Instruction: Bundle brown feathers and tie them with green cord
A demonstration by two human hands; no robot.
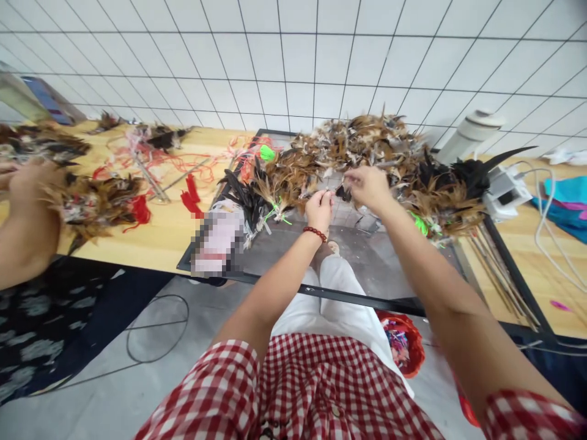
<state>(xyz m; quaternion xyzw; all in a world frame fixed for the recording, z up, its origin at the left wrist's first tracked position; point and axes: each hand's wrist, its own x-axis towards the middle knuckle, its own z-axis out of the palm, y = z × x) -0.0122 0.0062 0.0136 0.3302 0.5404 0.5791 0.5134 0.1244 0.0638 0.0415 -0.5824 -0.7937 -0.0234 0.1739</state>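
Observation:
My left hand point(320, 209), with a beaded bracelet point(315, 233) at the wrist, is closed in a pinch above a glass-like panel point(293, 260). What its fingertips hold is too small to make out. Just to the right, my right hand point(369, 187) also pinches at the near edge of a large heap of brown feathers point(353, 143); its fingertips hide what they grip. A small dark feather tuft point(343, 193) shows between the two hands. Bundles of black feathers point(247, 198) lie left of my hands, beside bright green string point(277, 212).
A co-worker's hand point(34, 189) is by more feathers point(98, 205) at the left. Red tassels point(191, 197) and thin sticks point(149, 177) lie on the wooden table point(169, 235). A white bottle point(472, 135), a white charger point(507, 192) and cables stand right; a red basket point(415, 366) is below.

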